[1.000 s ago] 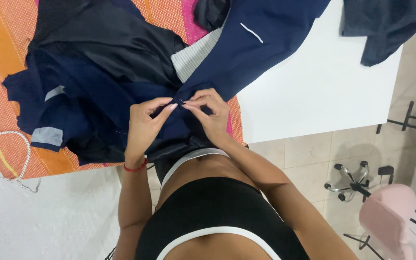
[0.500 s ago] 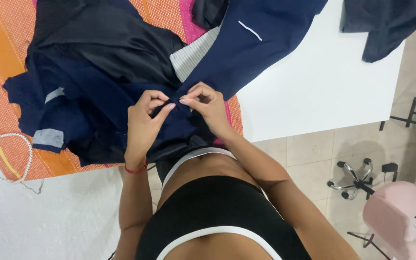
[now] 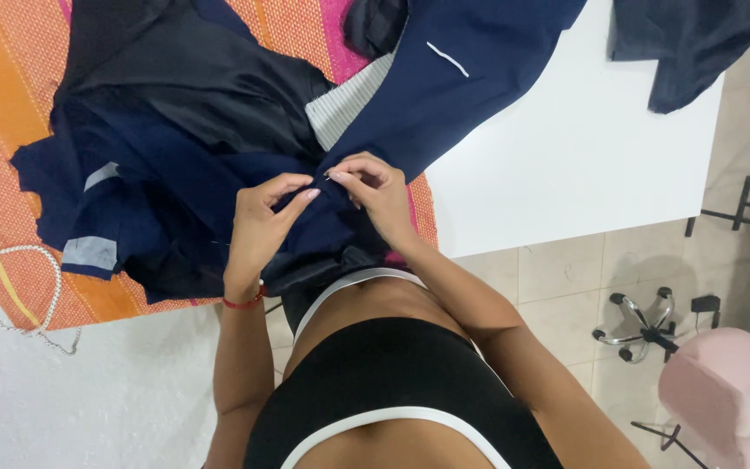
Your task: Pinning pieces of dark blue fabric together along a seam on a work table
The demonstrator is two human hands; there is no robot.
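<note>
At the near edge of the bench (image 3: 566, 165), a person is working on a dark navy garment (image 3: 193, 174) that is lying bunched over an orange and pink woven cloth (image 3: 10, 113). Both hands are meeting at a fold of the fabric just in front of the body. The left hand (image 3: 262, 217) is curling its grip together, fingers pressed on the navy cloth. The right hand (image 3: 375, 187) is pinching a thin pin or needle (image 3: 330, 177) between thumb and forefinger; it is too small to tell which.

A navy sleeve or panel (image 3: 453, 78) is stretching away across the white top, and a striped grey lining (image 3: 345, 104) is showing between the folds. Another dark piece of clothing (image 3: 687, 43) is hanging over the far corner, well apart from the hands. A white cord (image 3: 19, 260) is trailing off the woven cloth at the left.

Bare white surface is lying open to the right of the hands. Beyond the edge, a pink chair (image 3: 713, 391) is standing on the tiled floor (image 3: 557, 287).
</note>
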